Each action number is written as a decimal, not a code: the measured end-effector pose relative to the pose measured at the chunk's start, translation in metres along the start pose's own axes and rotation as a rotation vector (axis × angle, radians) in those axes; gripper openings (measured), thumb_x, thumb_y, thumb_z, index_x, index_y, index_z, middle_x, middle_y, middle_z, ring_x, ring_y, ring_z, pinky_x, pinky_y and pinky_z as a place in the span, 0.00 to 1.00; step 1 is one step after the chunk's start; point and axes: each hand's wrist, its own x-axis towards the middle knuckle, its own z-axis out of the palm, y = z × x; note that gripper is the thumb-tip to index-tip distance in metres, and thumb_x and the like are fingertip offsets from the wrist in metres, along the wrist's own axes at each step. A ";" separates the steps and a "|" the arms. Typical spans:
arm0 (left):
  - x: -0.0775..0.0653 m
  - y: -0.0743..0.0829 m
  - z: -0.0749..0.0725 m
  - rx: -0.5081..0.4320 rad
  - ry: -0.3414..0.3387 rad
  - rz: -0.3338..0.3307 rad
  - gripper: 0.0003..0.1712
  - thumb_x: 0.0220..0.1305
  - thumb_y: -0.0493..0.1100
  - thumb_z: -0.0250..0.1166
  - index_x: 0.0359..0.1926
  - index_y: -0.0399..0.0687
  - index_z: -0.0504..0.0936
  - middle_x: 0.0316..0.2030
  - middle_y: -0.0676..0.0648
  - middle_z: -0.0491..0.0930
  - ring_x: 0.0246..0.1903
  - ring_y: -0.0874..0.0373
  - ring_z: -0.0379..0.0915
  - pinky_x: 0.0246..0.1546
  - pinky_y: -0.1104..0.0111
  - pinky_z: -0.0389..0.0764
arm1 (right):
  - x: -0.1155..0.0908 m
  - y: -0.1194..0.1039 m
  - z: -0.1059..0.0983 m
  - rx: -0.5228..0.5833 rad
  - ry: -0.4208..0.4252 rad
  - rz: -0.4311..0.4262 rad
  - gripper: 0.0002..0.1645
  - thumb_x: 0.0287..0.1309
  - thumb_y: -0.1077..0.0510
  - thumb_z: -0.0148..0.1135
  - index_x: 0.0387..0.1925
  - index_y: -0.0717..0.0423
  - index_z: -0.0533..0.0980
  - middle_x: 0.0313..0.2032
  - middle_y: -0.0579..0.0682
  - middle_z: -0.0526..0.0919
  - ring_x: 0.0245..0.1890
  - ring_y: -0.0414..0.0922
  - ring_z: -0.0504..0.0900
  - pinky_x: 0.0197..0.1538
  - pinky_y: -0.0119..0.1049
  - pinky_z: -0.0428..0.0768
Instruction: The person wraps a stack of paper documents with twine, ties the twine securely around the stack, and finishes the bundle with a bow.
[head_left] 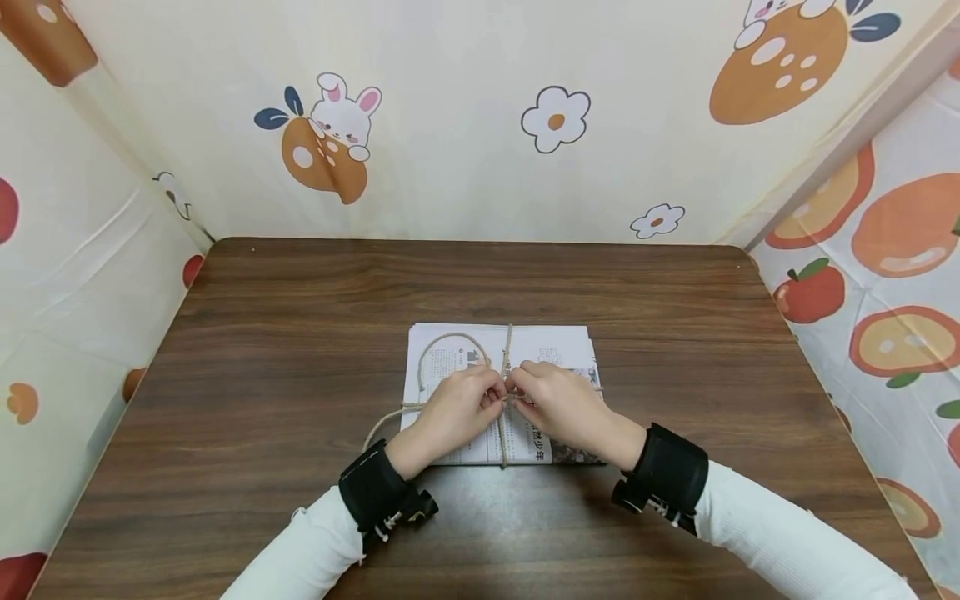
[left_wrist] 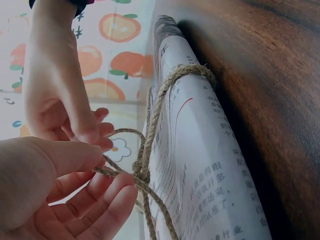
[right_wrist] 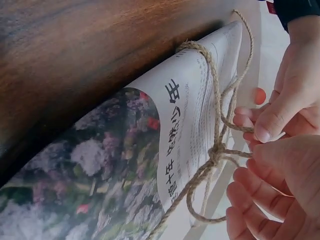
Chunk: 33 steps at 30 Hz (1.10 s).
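Observation:
A folded stack of newspapers lies on the table with jute twine crossing over it both ways. The crossing is tied in a knot on top of the stack. Between thumb and index finger my left hand pinches one strand of the twine, its other fingers loosely bent. Close beside it, my right hand pinches another strand coming from the knot. Loops of twine hang around the knot, and the fingertips partly hide where the strands run.
A loose curve of twine lies over the paper's upper left, and another piece runs off the left edge toward the left wrist. The brown wooden table surrounds the stack. Patterned cloth stands behind it and at both sides.

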 end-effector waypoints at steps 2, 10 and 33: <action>-0.001 0.000 0.000 0.001 0.005 0.008 0.03 0.52 0.35 0.65 0.27 0.47 0.79 0.26 0.54 0.75 0.24 0.66 0.70 0.27 0.78 0.71 | 0.002 0.000 0.002 0.004 -0.005 -0.014 0.08 0.49 0.59 0.66 0.32 0.52 0.75 0.29 0.43 0.78 0.27 0.39 0.77 0.27 0.29 0.75; -0.003 -0.001 -0.002 0.003 0.013 0.027 0.04 0.50 0.36 0.66 0.26 0.47 0.78 0.25 0.54 0.76 0.24 0.65 0.71 0.27 0.77 0.72 | 0.005 -0.003 0.008 0.049 -0.007 -0.016 0.08 0.49 0.60 0.66 0.27 0.54 0.73 0.25 0.43 0.75 0.24 0.38 0.74 0.26 0.28 0.73; 0.040 -0.004 -0.049 0.308 -0.316 0.063 0.07 0.53 0.36 0.63 0.35 0.48 0.82 0.35 0.51 0.79 0.33 0.58 0.75 0.30 0.66 0.75 | 0.005 -0.003 0.010 0.063 0.011 -0.055 0.11 0.46 0.66 0.64 0.26 0.52 0.70 0.23 0.41 0.73 0.23 0.37 0.71 0.27 0.29 0.71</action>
